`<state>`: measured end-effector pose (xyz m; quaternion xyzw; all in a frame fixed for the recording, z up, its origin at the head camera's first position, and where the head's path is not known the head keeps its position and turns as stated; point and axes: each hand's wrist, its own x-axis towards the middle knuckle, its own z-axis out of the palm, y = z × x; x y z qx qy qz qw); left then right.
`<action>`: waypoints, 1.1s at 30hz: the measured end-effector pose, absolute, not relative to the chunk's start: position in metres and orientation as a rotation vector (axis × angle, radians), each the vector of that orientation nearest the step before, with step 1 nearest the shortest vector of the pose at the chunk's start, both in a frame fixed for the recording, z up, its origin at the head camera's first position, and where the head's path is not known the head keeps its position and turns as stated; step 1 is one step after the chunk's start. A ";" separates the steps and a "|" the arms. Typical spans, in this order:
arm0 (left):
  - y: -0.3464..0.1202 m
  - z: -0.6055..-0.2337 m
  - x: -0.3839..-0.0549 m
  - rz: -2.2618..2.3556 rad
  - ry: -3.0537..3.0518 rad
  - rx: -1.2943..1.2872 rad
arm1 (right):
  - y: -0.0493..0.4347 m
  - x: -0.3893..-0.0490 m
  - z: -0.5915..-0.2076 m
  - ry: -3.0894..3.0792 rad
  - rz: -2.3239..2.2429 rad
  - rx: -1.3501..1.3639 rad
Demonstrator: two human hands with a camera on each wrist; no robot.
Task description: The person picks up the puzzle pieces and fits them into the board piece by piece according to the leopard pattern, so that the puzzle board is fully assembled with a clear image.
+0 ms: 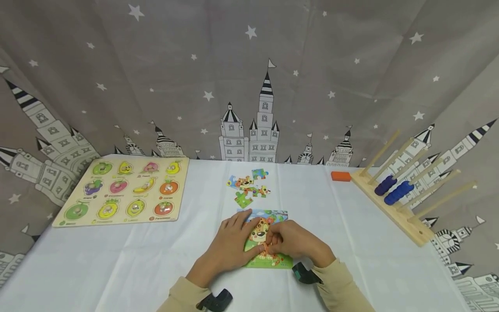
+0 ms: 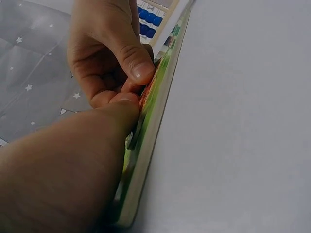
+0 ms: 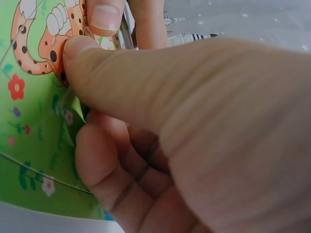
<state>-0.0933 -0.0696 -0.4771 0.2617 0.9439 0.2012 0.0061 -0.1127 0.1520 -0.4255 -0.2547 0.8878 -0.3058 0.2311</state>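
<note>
A jigsaw puzzle board with a spotted leopard cub on green lies on the white table. My left hand rests over its left side, fingers spread, thumb pressing near the cub's body. From the right, my right hand pinches a jigsaw piece between thumb and curled fingers. One edge of that piece lifts off the picture in the right wrist view. Both thumbs stand close together over the board in the left wrist view. Behind the board lie several loose jigsaw pieces, some overlapping.
A wooden fruit peg puzzle lies at the left. At the right stands a wooden peg rack with blue and purple beads on two pegs. An orange block lies beside it. A grey castle-print curtain hangs behind the table.
</note>
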 end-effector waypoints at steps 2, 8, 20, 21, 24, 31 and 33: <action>-0.070 -0.478 -0.092 0.627 2.954 0.825 | 0.151 -0.111 -0.426 2.444 -0.833 -0.697; -0.069 -0.477 -0.091 0.628 2.949 0.825 | 0.153 -0.111 -0.426 2.438 -0.838 -0.698; -0.069 -0.475 -0.091 0.645 2.937 0.814 | 0.180 -0.158 -0.448 2.674 -1.172 -0.364; -0.069 -0.475 -0.091 0.648 2.936 0.815 | 0.180 -0.165 -0.450 2.687 -1.174 -0.340; -0.068 -0.475 -0.091 0.658 2.930 0.816 | 0.176 -0.186 -0.454 2.693 -1.157 -0.327; -0.068 -0.473 -0.091 0.671 2.943 0.810 | 0.166 -0.222 -0.453 2.680 -1.088 -0.375; -0.068 -0.474 -0.091 0.669 2.947 0.809 | 0.163 -0.227 -0.453 2.676 -1.071 -0.378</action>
